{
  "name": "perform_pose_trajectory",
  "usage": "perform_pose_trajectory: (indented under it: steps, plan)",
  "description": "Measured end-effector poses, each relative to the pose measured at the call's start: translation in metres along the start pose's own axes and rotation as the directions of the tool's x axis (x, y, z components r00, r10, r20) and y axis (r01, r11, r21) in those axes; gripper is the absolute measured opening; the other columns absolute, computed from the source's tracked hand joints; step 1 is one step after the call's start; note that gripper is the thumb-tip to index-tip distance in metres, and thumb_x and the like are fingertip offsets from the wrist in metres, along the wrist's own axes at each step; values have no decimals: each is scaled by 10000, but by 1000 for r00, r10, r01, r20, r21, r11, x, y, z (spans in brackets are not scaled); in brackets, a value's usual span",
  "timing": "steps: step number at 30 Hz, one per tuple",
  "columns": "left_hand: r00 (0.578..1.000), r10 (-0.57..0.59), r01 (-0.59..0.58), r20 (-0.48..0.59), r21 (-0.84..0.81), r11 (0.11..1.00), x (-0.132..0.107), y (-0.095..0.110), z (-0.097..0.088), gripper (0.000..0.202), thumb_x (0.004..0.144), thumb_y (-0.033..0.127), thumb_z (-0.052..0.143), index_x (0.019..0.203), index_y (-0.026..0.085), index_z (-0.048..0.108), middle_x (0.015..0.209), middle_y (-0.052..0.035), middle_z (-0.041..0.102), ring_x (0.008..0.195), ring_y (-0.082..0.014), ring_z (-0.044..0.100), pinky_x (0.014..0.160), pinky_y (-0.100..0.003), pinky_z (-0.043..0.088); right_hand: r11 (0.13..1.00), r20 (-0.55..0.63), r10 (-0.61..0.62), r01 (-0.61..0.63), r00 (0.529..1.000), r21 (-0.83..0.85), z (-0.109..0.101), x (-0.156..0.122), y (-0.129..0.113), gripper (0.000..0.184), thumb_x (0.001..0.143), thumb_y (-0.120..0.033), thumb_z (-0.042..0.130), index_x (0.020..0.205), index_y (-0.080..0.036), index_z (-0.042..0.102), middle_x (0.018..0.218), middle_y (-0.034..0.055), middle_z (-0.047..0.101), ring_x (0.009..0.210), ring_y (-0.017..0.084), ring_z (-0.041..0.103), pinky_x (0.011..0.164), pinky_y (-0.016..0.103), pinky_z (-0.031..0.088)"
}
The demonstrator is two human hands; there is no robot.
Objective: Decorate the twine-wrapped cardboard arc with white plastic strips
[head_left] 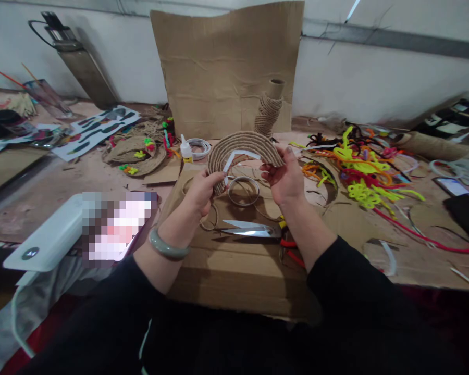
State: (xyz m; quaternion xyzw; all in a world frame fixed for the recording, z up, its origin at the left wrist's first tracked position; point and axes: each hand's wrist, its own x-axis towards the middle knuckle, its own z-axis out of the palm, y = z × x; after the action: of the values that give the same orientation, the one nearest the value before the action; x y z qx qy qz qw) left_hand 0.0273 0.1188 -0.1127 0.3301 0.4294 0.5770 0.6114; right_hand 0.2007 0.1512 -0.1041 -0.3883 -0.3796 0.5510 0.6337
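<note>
Hands (204, 187) (289, 181) are gripping an arch (244, 139) by both ends; its cord rows (218, 153) are looking laid, remaining work unclear; scissors (254, 230) are lying at six o'clock.

Rope arch (243, 139) brown, concentric bands; bangle (169, 250) grey-green.

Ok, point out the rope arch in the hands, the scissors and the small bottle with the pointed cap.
Rope arch (244, 140), head view: top of its curved band.
Scissors (256, 230), head view: on the blades.
Small bottle (186, 151), head view: body below the cap.
</note>
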Motion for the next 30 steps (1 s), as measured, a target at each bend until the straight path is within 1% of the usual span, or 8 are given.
perform_pose_trajectory:
  steps: [2,5,9,13,19,24,27,30]
  plan:
    - [999,-47,47,12,32,998,1,0,-1,230,557,188,719,756,142,614,658,13,626,532,-86,544,494,-201,448,999,-9,-17,17,1000,-48,-4,4,-3,356,740,-560,598,862,-225,597,721,-38,619,569,76,568,466,181,440]
    - [996,-93,93,0,66,993,2,0,-3,213,559,177,711,743,136,612,627,12,613,497,-78,525,457,-193,430,987,6,73,-71,997,-141,-8,6,-6,280,688,-449,675,823,-212,609,720,-43,628,565,77,565,486,191,457]
    - [996,-11,14,-83,34,999,3,5,-5,238,552,176,750,718,154,580,568,54,564,467,-45,485,455,-154,408,945,181,235,-180,955,-274,-10,2,-7,253,590,-264,720,814,-183,635,702,-38,636,553,79,560,496,197,458]
    - [991,40,-47,-128,-52,998,8,9,-12,328,539,236,812,747,177,565,583,68,575,465,-34,499,482,-147,413,912,314,334,-220,889,-346,-9,-3,-8,277,595,-253,704,853,-179,635,676,-14,641,544,108,573,481,223,463]
    - [991,62,-79,-122,-138,987,8,7,-11,425,558,453,810,784,191,563,641,51,601,543,-60,567,522,-174,414,953,285,221,-145,933,-266,-3,-9,-6,297,643,-335,711,867,-193,577,760,-4,654,629,115,606,541,238,495]
    - [999,36,-35,18,-25,999,3,-4,-1,407,521,379,840,791,167,621,698,22,635,600,-84,572,586,-209,423,938,408,255,-121,877,-325,9,-20,10,327,663,-346,701,920,-193,569,799,-8,636,644,111,582,564,246,479]
    - [997,69,-69,23,-1,998,3,-8,0,319,562,347,809,763,161,647,732,12,651,630,-92,561,614,-224,422,921,458,277,-98,845,-376,13,-24,18,280,689,-338,668,900,-190,558,771,-12,621,632,115,567,573,255,470]
    - [994,105,-105,8,-3,994,4,-8,0,251,576,309,787,730,163,653,715,15,649,643,-94,554,637,-225,425,913,466,274,-74,841,-402,14,-25,20,263,684,-322,661,884,-191,551,767,-15,607,648,118,565,590,261,479]
